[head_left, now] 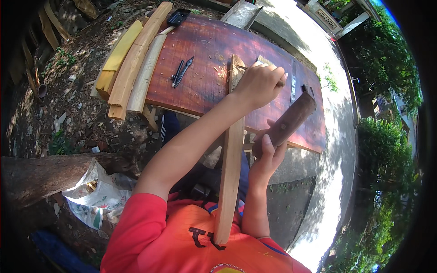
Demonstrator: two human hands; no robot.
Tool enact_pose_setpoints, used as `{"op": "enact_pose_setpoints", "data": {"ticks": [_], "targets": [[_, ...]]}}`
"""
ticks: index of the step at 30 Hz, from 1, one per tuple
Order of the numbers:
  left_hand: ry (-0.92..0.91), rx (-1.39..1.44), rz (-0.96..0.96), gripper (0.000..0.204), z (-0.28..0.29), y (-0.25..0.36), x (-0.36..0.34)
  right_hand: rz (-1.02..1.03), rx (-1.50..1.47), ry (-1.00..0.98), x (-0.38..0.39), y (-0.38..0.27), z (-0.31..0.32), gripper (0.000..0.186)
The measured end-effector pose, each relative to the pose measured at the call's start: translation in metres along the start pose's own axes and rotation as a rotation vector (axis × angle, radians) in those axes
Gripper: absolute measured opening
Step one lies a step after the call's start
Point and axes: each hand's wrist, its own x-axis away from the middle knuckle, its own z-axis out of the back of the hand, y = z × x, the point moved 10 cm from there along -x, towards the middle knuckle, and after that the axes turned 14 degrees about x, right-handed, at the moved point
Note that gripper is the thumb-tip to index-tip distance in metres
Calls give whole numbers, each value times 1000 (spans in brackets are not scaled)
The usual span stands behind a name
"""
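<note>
My left hand [261, 84] is closed on a chisel, its handle end [281, 83] showing below my fingers and its dark tip at the upper part of a long wooden batten [228, 186]. The batten runs from the table toward my torso. My right hand [266, 154] grips a dark, blocky wooden mallet [293, 113], held tilted up to the right of the batten. A pale flat object [264, 61] lies partly hidden behind my left hand. Wood shavings [221, 71] are scattered beside the batten.
The reddish wooden table [177, 91] holds compasses [182, 72], stacked boards [132, 63] at left, a black tray [177, 17] and a metal ruler [293, 82]. A log [36, 179] and white sack [95, 195] lie lower left; a sunlit concrete path [337, 182] runs at right.
</note>
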Motion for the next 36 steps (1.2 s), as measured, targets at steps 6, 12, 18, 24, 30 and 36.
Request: {"op": "enact_pose_setpoints", "data": {"ticks": [6, 12, 18, 24, 30, 36], "targets": [[-116, 4, 81, 19, -26, -6, 2, -131, -33, -31, 3, 8, 7, 49], [-64, -58, 238, 39, 1, -11, 2, -26, -110, 68, -33, -5, 22, 44], [-59, -5, 247, 39, -6, -10, -3, 145, -111, 259, -42, -12, 41, 42], [-62, -45, 137, 25, -7, -15, 3, -60, 98, -210, -32, 28, -3, 38], [-93, 24, 157, 22, -4, -16, 4, 6, 17, -221, -29, 11, -21, 37], [-99, -60, 178, 14, -13, -16, 3, 64, -92, 144, -24, 12, 11, 40]]}}
